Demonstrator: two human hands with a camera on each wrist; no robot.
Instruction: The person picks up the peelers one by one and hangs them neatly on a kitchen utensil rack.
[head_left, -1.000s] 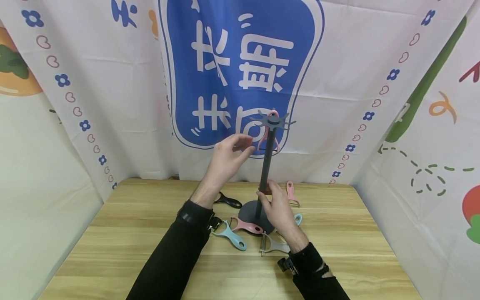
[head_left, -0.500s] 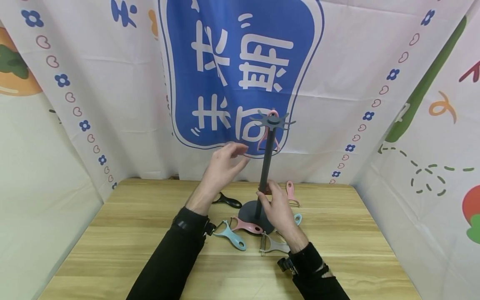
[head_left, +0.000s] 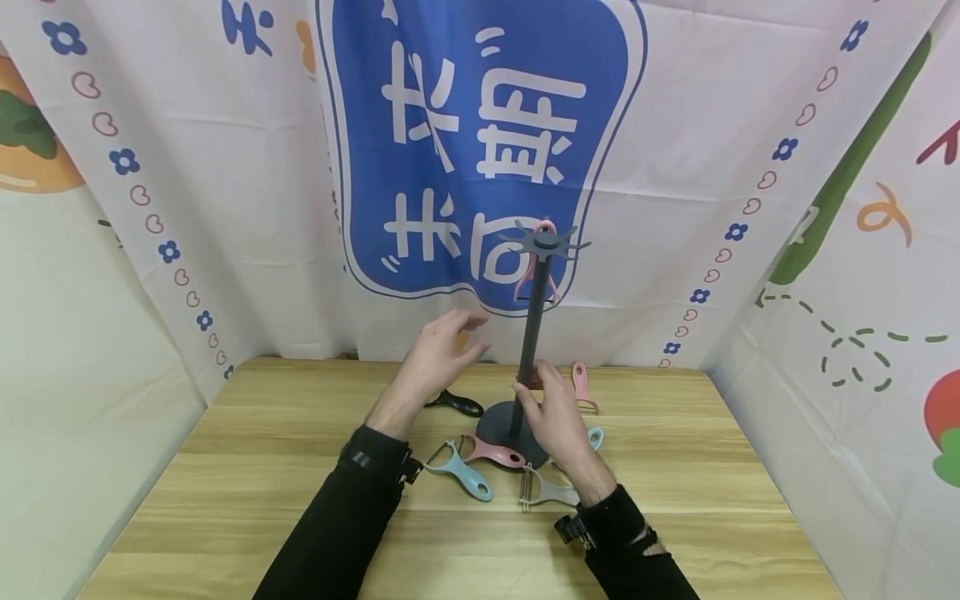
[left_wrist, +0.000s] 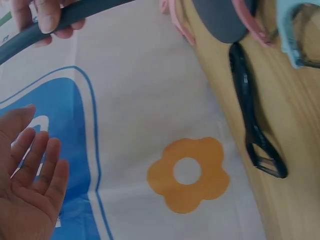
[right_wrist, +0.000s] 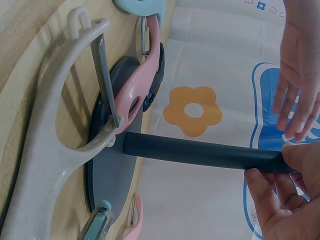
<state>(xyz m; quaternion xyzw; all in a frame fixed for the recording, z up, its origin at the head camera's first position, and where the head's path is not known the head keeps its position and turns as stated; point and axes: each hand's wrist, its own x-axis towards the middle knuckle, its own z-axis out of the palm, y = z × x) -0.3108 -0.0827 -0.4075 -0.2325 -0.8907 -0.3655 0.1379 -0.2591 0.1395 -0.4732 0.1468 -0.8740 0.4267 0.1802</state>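
Observation:
My right hand [head_left: 557, 414] grips the dark grey post [right_wrist: 200, 152] of a stand, thumb on one side and fingers on the other. My left hand [head_left: 442, 354] hangs in the air left of the post, fingers loosely bent and holding nothing. From the star-shaped hook top [head_left: 547, 242] a pink peeler [head_left: 555, 287] hangs behind the post. Below the left hand lies a black peeler [left_wrist: 246, 95]. A pink peeler [head_left: 497, 452] overlaps the stand's round base [head_left: 495, 423], with a light blue peeler [head_left: 467, 475] just left of it. A whitish peeler [right_wrist: 47, 135] lies partly hidden under the right hand.
Another pink peeler [head_left: 581, 383] lies behind the right hand near the table's back edge. A second light blue peeler [head_left: 596, 438] shows only partly beside the right wrist. A printed white cloth [head_left: 637, 317] hangs directly behind the wooden table [head_left: 225, 467].
My left hand has moved down and slightly left, away from the hanging pink peeler. The right hand stays on the post, and the stand has not moved.

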